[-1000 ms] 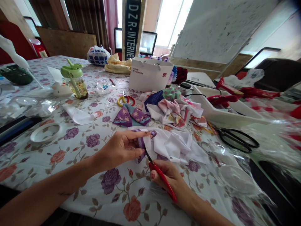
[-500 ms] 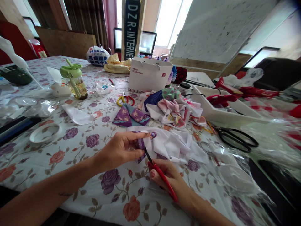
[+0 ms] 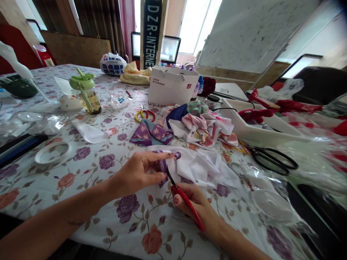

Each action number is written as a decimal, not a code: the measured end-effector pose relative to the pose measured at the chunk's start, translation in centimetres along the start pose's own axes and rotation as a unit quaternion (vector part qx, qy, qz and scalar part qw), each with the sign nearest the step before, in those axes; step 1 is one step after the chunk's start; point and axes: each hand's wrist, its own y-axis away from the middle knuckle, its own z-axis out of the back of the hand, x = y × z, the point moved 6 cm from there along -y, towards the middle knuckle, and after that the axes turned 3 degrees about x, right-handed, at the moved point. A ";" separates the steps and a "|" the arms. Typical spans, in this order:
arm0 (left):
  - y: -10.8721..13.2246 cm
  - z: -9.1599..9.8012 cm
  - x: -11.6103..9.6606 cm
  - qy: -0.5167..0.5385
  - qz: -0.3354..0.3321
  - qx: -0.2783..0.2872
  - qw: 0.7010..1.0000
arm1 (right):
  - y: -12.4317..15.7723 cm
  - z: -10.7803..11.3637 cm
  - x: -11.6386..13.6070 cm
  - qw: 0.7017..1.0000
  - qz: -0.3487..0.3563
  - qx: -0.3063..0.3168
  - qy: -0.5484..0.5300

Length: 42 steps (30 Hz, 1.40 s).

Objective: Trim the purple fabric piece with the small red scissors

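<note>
My left hand pinches a piece of white fabric with purple print on the floral tablecloth. My right hand grips red-handled scissors, whose dark blades point up into the fabric edge just right of my left fingers. The rest of the white cloth lies crumpled to the right of both hands.
Beyond my hands lie a purple fabric scrap, a heap of coloured scraps, yellow-and-red scissors, a white paper bag and a green-lidded bottle. Black scissors and a white tray sit right; a tape ring left.
Almost nothing differs; the scissors and my right hand have shifted very slightly at the fabric edge, and my left hand keeps its pinch.
</note>
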 end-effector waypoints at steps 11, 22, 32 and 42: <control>-0.1 0.0 -0.4 -0.016 -0.002 -0.005 1.000 | 0.0 0.1 -0.3 1.000 -0.007 -0.010 -0.004; -0.1 0.2 -0.3 0.007 0.003 -0.005 1.000 | 0.0 0.1 -0.5 1.000 -0.023 -0.008 -0.003; -0.1 0.8 -0.6 0.023 -0.009 -0.029 0.999 | 0.0 0.3 -1.5 0.999 -0.042 -0.009 0.034; -0.2 0.9 -0.4 0.010 -0.015 -0.019 1.000 | 0.2 -0.1 -0.4 0.999 -0.035 0.005 0.022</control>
